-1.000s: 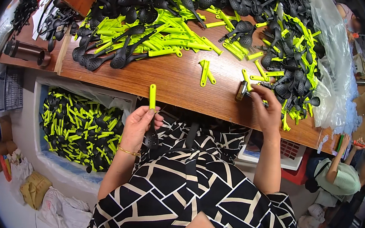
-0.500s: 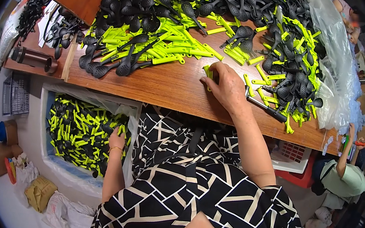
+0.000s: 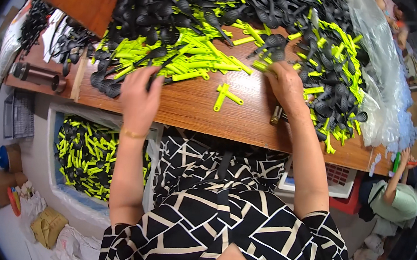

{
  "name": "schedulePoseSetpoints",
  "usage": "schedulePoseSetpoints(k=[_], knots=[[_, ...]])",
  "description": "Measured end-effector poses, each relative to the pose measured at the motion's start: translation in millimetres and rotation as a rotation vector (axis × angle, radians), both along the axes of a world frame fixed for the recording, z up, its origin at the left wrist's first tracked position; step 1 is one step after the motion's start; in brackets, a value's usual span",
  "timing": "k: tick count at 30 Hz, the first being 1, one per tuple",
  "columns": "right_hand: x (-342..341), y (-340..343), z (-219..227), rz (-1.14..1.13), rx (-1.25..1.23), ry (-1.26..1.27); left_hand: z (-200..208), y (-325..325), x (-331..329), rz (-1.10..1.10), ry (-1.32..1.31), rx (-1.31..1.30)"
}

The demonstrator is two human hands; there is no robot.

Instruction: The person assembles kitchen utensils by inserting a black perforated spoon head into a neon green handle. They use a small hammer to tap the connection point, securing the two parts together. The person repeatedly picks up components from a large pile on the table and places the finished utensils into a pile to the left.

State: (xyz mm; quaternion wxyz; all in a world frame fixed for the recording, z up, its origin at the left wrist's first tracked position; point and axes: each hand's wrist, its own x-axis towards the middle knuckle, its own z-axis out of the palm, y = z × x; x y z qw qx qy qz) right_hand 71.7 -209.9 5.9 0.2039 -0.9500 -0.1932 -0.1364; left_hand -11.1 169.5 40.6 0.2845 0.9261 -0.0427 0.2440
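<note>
My left hand is over the table's left part, its fingers slightly blurred and closed around the dark end of a black spoon. Beside it lies a heap of lime-green handles mixed with black spoons. My right hand reaches farther forward, fingers curled down on a lime-green handle next to black slotted spoon heads; the fingertips are partly hidden. Between my hands, two green handles lie crossed on the bare wood. A metal-ended tool with a black grip is partly under my right forearm.
More black spoons and green handles pile up at the back and along the right, beside clear plastic sheeting. Below the table's left edge stands a lined bin full of green-and-black pieces. A brown flask lies far left. Another person is at right.
My left hand has come up from the bin to the spoons on the table. My right hand has let go of green handles, now lying crossed, and moved forward and right to other ones.
</note>
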Motion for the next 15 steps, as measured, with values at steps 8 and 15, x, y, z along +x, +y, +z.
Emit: schedulePoseSetpoints(k=[8,15], knots=[[-9,-5,7,-0.015,0.279,0.199,-30,-3,40,0.03,0.108,0.295],[0,-9,2,0.03,0.042,0.115,-31,-10,54,-0.038,0.11,0.306]])
